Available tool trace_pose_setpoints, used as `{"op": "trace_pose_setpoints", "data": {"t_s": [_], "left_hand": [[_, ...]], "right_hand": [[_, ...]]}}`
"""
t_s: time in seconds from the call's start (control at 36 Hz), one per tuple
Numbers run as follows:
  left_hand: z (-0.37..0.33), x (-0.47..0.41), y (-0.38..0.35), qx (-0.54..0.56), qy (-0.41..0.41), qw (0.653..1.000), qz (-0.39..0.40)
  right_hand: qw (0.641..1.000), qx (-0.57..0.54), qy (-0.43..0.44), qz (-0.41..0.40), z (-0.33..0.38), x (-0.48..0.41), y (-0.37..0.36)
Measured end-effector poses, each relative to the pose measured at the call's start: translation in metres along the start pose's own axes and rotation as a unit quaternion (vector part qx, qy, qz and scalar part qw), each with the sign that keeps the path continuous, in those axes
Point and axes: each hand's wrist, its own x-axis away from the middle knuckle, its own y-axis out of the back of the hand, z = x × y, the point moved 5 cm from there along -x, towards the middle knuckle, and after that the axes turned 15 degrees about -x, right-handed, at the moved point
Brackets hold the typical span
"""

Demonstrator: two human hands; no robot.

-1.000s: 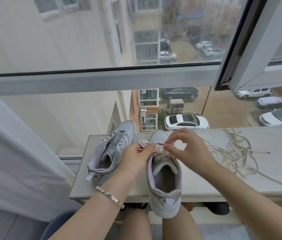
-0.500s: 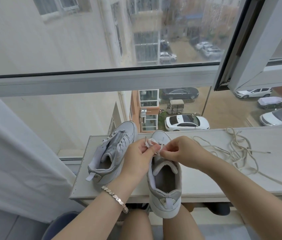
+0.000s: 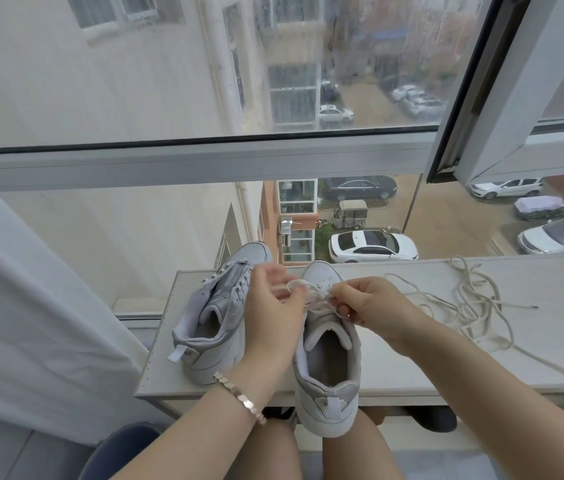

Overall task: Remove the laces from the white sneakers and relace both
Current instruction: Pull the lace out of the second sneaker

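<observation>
While my left hand (image 3: 273, 313) was bunched against the right a second ago, it has now swung out left of the near sneaker (image 3: 325, 368). Its fingers are spread and blurred, and a loop of lace (image 3: 303, 287) sits at the thumb. I cannot tell whether I am gripping that loop or only brushing it. That sneaker's padded heel hangs over the front edge of the board (image 3: 412, 368), and its smooth, stiff sides are open down to the tongue. Over the tongue, my right hand (image 3: 367, 303) has dropped lower and pinches the flat, limp lace tight between thumb and fingertips. Slack has come through, so I judge one more crossing is working through the eyelets by the toe. Touching the near sneaker's left side, the other sneaker (image 3: 218, 306) leans over on its side, grey-white and creased. To the right of the near sneaker, well apart, a loose lace (image 3: 474, 303) lies in a soft tangle, one hard tip pointing away. Beyond the near sneaker's toe runs the window frame (image 3: 204, 161), pale and straight.
</observation>
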Motion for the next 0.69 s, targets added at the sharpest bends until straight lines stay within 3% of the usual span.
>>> {"op": "trace_pose_setpoints", "data": {"t_s": [0.06, 0.11, 0.19, 0.42, 0.69], "left_hand": [[-0.016, 0.004, 0.011, -0.085, -0.135, 0.986, -0.042], [-0.026, 0.009, 0.012, -0.195, -0.247, 0.948, -0.048], [-0.028, 0.013, 0.004, -0.290, -0.299, 0.909, 0.016], [-0.027, 0.005, -0.006, -0.266, -0.274, 0.919, 0.100], [-0.002, -0.003, -0.008, -0.091, -0.069, 0.978, 0.174]], "right_hand": [[1.000, -0.019, -0.004, -0.001, 0.000, 0.001, 0.002], [1.000, -0.026, -0.003, 0.000, -0.001, 0.001, 0.002], [1.000, -0.011, 0.010, 0.000, 0.000, 0.002, 0.000], [0.994, 0.063, 0.085, -0.014, 0.007, 0.006, -0.001], [0.984, 0.090, 0.140, -0.059, 0.001, 0.006, -0.003]]}}
